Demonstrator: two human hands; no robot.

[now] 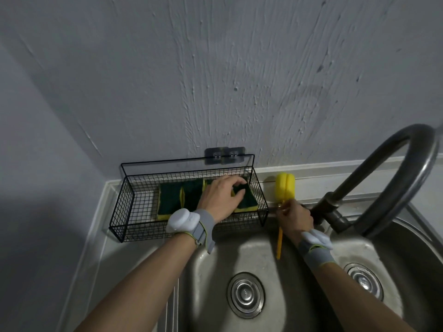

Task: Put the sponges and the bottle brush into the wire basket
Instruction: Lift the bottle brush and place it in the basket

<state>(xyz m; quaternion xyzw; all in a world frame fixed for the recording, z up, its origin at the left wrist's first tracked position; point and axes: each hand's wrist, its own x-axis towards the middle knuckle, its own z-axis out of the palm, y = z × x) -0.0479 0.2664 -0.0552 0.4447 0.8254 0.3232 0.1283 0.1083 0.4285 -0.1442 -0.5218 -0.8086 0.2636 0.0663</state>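
Note:
A black wire basket (124, 207) hangs on the wall at the sink's back left. Three green-and-yellow sponges lie in it side by side: a left sponge (169, 200), a middle sponge (193, 194) and a right sponge (247, 200). My left hand (221, 197) is inside the basket with its fingers closed on the right sponge. The yellow bottle brush (284, 185) stands nearly upright just right of the basket, foam head up, thin handle pointing down over the sink. My right hand (296, 218) grips the brush at mid-handle.
A double steel sink (211, 264) with two drains lies below my arms. A tall curved grey faucet (388, 178) rises at the right, close behind my right hand. The textured wall is right behind the basket. Both wrists carry white devices on grey straps.

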